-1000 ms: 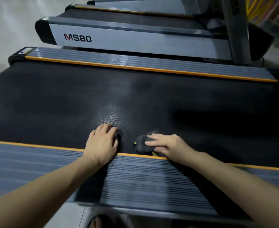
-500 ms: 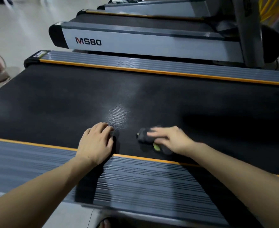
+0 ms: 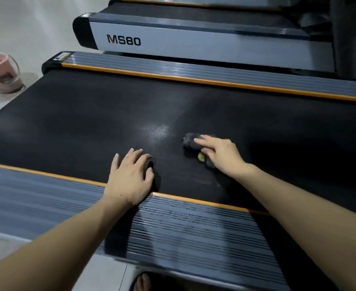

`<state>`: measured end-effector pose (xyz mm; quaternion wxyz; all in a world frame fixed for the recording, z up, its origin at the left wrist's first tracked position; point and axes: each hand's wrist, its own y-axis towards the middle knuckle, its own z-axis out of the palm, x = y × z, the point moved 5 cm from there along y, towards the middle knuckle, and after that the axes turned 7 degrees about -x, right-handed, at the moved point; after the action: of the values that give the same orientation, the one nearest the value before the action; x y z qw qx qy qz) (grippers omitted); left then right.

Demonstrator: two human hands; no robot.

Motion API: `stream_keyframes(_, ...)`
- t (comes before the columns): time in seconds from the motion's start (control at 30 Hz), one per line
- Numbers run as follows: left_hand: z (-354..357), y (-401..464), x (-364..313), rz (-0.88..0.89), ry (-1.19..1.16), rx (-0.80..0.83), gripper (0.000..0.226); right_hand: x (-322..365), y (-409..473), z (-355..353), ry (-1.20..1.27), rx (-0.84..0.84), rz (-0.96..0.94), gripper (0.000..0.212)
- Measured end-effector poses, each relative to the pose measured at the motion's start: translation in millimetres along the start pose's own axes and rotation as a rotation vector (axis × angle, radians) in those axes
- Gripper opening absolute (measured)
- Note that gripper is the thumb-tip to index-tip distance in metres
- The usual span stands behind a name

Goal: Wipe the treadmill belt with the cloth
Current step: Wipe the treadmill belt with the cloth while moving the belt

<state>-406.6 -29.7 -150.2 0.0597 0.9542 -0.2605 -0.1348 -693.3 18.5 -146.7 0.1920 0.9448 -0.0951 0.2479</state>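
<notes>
The right hand has its grip on the cloth: the fingers lie fairly straight over the dark bundle and press it down onto the treadmill belt, so it is pressing more than clutching. A small yellow-green patch of the cloth shows just beneath the fingers. The left hand holds nothing, its grip open, palm and spread fingers flat on the belt just beside the near orange edge strip.

Against a second ago, the cloth has travelled away from that orange strip toward the middle of the belt, and now sits just to the right of a pale, shiny patch there (damp or only glare, I cannot tell). The left hand has barely shifted. I would judge the wiping is mid-stroke, working outward from the near edge, with the far half of the belt still to cover.

Beyond the belt, the neighbouring treadmill reads "MS80" on its side, the M in red. A small label on the far rail's end is too blurred to read. A pink container stands on the floor past the belt's left end.
</notes>
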Motion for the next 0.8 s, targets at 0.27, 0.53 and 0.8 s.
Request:
stream_keyframes(0.27,-6,0,3,-0.110,-0.010,-0.064,0.054,40,-64,4,0.122,0.265,-0.470,0.037)
stream_keyframes(0.53,-3,6,7,-0.070,-0.039,-0.010,0.042,23,41,29,-0.033,-0.009,0.002,0.035)
stream_keyframes(0.8,-20,7,48,-0.087,0.053,0.020,0.051,68,-55,25,0.180,0.320,-0.487,0.037)
